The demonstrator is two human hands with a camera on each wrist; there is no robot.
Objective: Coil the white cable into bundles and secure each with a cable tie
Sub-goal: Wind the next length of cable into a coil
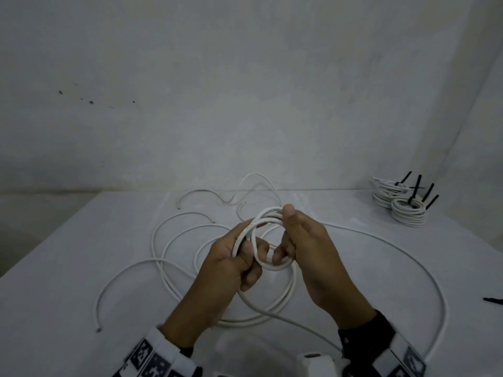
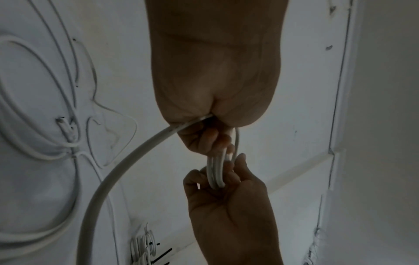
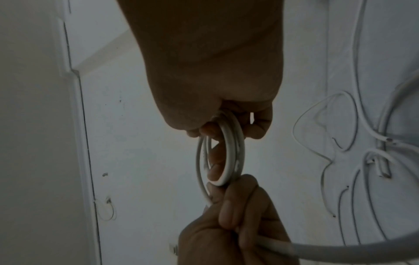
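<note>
A small coil of white cable [image 1: 268,227] hangs between both hands above the table. My left hand [image 1: 239,254] grips its left side, fingers curled round the strands [image 2: 215,172]. My right hand [image 1: 294,240] grips the right side, thumb on top and fingers curled under the loops [image 3: 229,148]. The uncoiled rest of the cable [image 1: 408,257] runs from the hands in a wide arc across the white table [image 1: 68,268]. In the left wrist view the thick free strand [image 2: 127,165] leaves my left palm and curves down.
Loose white cable pieces [image 1: 190,229] lie in loops behind and left of the hands. Finished coils with black cable ties [image 1: 400,202] are stacked at the back right corner. A black cable tie [image 1: 494,300] lies at the right edge. A wall stands behind.
</note>
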